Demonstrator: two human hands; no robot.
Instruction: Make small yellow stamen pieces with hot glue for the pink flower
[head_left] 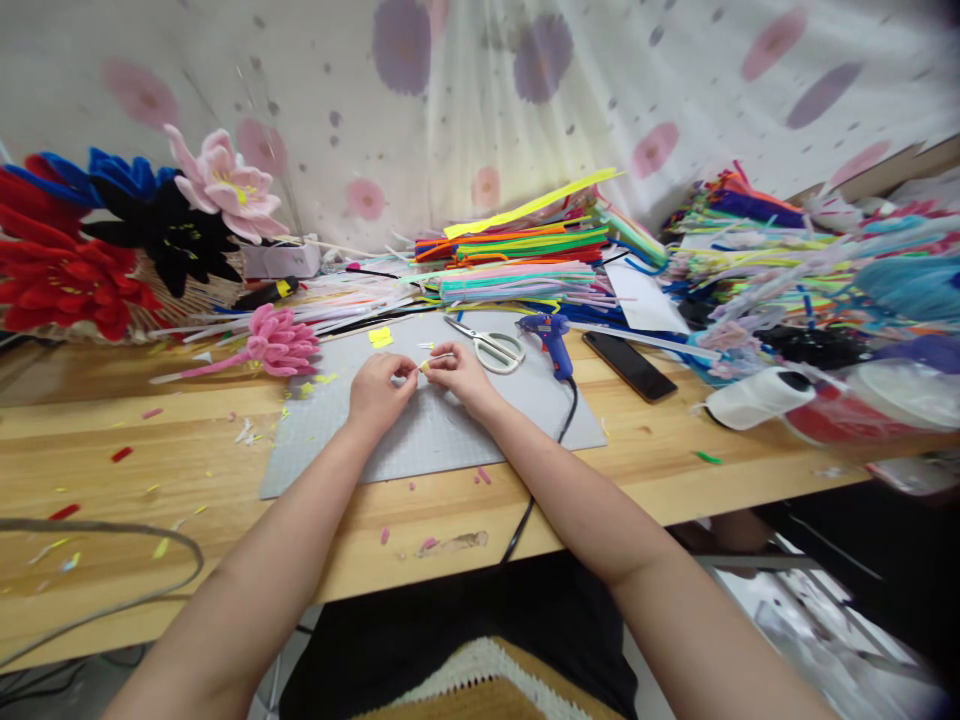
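Above the cutting mat (420, 440), my left hand (379, 393) and my right hand (461, 377) meet, fingers pinched. Between their fingertips is a small pale-yellow piece (424, 367), too small to name more exactly. Just beyond my right hand lie scissors (501, 350) with pale handles, blades pointing up and left. To their right is a blue glue gun (551, 340), its black cord running down past my right forearm. Yellow pieces (380, 337) lie on the mat behind my left hand. A pink pipe-cleaner flower (279, 345) rests left of the mat.
Bundles of coloured pipe cleaners (517, 245) are stacked along the back, with more piled at right. A phone (628, 366) and a white spool (759, 398) lie to the right. Finished fuzzy flowers (176, 235) stand at left. A grey cable (196, 560) loops over the left table edge.
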